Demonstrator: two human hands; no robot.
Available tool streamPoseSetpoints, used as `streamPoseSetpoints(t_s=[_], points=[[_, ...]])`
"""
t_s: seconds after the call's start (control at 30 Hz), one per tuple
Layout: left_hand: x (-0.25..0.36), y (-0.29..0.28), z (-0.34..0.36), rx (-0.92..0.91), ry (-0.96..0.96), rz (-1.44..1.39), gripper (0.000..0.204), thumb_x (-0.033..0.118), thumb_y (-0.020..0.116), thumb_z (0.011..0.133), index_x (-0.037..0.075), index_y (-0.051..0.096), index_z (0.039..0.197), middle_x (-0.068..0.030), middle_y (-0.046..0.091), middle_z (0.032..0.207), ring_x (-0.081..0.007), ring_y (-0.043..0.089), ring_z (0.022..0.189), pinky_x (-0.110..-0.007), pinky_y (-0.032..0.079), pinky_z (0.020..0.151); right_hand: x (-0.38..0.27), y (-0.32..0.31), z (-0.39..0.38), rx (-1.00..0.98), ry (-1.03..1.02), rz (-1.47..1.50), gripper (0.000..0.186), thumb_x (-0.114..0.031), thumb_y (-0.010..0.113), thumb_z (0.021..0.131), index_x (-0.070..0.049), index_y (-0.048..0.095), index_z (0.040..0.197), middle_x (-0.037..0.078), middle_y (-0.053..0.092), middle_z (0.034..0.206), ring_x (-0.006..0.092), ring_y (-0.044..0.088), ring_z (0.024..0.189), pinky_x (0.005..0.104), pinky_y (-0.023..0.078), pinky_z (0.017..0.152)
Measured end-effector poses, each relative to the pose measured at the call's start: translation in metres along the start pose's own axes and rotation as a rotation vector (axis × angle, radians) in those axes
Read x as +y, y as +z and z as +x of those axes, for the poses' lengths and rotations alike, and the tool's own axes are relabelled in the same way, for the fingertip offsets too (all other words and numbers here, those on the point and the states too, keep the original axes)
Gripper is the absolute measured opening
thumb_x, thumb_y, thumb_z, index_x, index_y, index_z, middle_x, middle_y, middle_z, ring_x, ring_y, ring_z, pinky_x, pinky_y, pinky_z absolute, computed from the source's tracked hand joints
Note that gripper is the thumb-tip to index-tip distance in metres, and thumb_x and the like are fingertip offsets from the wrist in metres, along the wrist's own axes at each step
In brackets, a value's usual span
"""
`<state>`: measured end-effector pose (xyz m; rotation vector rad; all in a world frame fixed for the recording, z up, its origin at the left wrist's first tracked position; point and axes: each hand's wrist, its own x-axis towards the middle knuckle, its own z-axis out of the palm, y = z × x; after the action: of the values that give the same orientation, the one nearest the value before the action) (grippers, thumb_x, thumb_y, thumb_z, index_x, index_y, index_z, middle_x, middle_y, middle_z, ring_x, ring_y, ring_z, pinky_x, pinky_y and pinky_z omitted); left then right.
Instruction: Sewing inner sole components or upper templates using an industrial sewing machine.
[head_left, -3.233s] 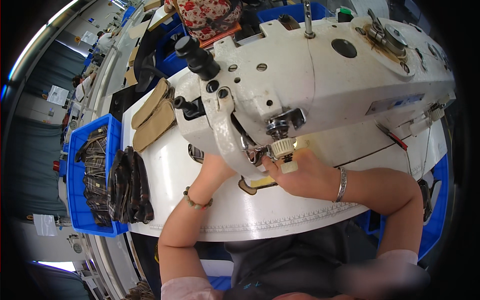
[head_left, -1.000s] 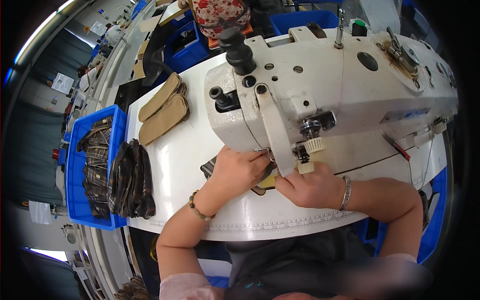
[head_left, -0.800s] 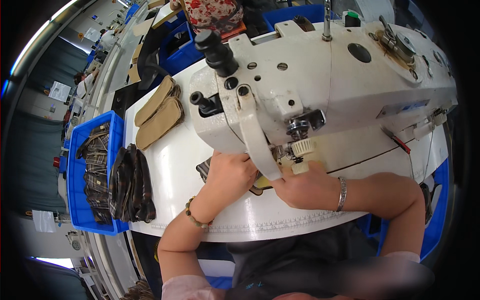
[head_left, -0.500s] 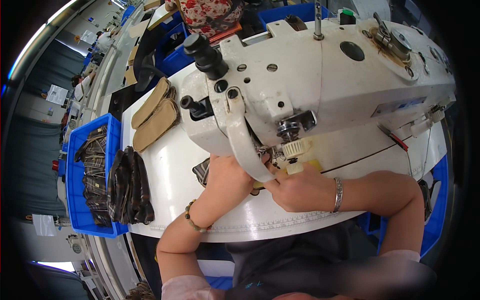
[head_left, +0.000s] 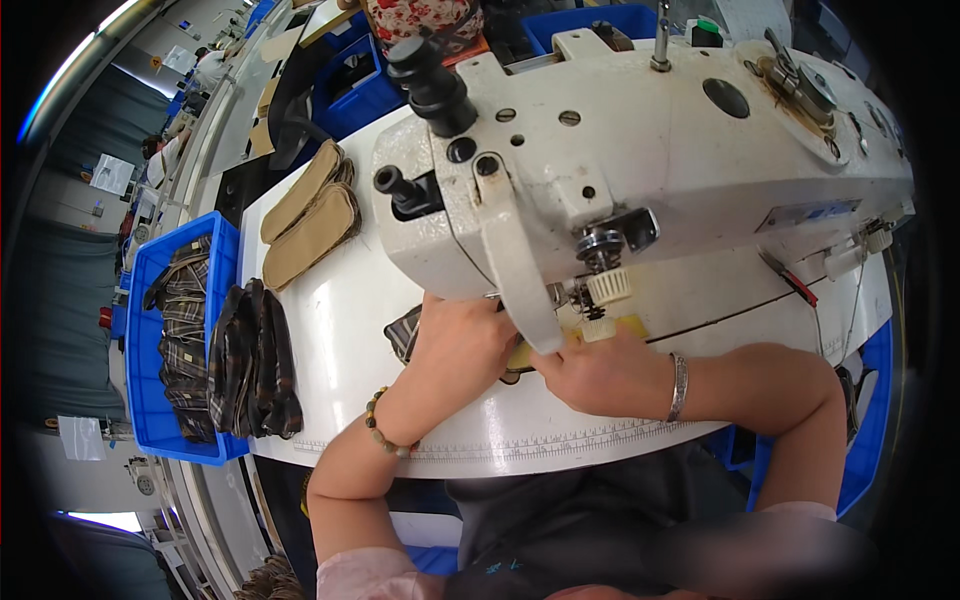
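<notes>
Under the head of a white sewing machine (head_left: 680,180), both my hands are at a small plaid fabric piece (head_left: 404,332). My left hand (head_left: 462,342) is bent over it, with the piece's striped end showing past the wrist side. The machine's guard hides those fingertips. My right hand (head_left: 602,376) is closed, fingers curled in by the piece's near edge, just right of the curved white guard (head_left: 520,270). A yellow part (head_left: 632,326) lies on the machine bed behind the right knuckles. The needle and the stitching spot are hidden.
Tan sole-shaped pieces (head_left: 312,235) lie stacked on the white table (head_left: 340,400), left of the machine. Dark plaid pieces (head_left: 255,360) rest beside a blue crate (head_left: 140,390) holding more. Red-handled snips (head_left: 790,280) lie at right. Another blue bin (head_left: 875,420) stands at the lower right.
The view has shifted slightly, so the machine appears farther right and lower. My left fingers look tucked slightly farther behind the guard; both hands stay at the fabric.
</notes>
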<state>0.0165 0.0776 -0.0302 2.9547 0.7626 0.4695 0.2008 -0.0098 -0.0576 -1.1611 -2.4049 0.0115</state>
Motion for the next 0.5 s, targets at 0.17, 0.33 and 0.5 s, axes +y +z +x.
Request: streamPoseSetpoints(t_s=[0.17, 0.33, 0.5], points=[[-0.001, -0.007, 0.004, -0.036, 0.016, 0.001, 0.018, 0.013, 0.076, 0.076, 0.013, 0.075, 0.094, -0.0061, 0.062, 0.071, -0.0253, 0.062, 0.061, -0.037, 0.048, 0.052, 0.006, 0.009, 0.0, 0.057, -0.008, -0.036, 0.011, -0.01, 0.061, 0.079, -0.006, 0.052, 0.083, 0.002, 0.053, 0.053, 0.0162, 0.058, 0.043, 0.0316, 0.043, 0.039], [-0.003, -0.008, 0.006, 0.055, 0.088, -0.123, 0.021, 0.012, 0.075, 0.077, 0.014, 0.076, 0.097, -0.0073, 0.063, 0.074, -0.0262, 0.062, 0.062, -0.037, 0.048, 0.053, 0.007, 0.007, -0.002, 0.05, -0.014, -0.028, 0.012, -0.011, 0.062, 0.078, -0.006, 0.051, 0.081, 0.002, 0.051, 0.051, 0.0165, 0.058, 0.043, 0.0318, 0.043, 0.039], [0.001, -0.009, 0.004, 0.009, -0.049, -0.154, 0.022, 0.007, 0.074, 0.077, 0.014, 0.077, 0.098, -0.0079, 0.063, 0.075, -0.0272, 0.061, 0.064, -0.037, 0.048, 0.054, 0.006, 0.007, -0.001, 0.131, -0.055, -0.01, 0.014, -0.011, 0.062, 0.076, -0.008, 0.048, 0.077, 0.002, 0.05, 0.053, 0.0181, 0.058, 0.045, 0.0324, 0.043, 0.04]])
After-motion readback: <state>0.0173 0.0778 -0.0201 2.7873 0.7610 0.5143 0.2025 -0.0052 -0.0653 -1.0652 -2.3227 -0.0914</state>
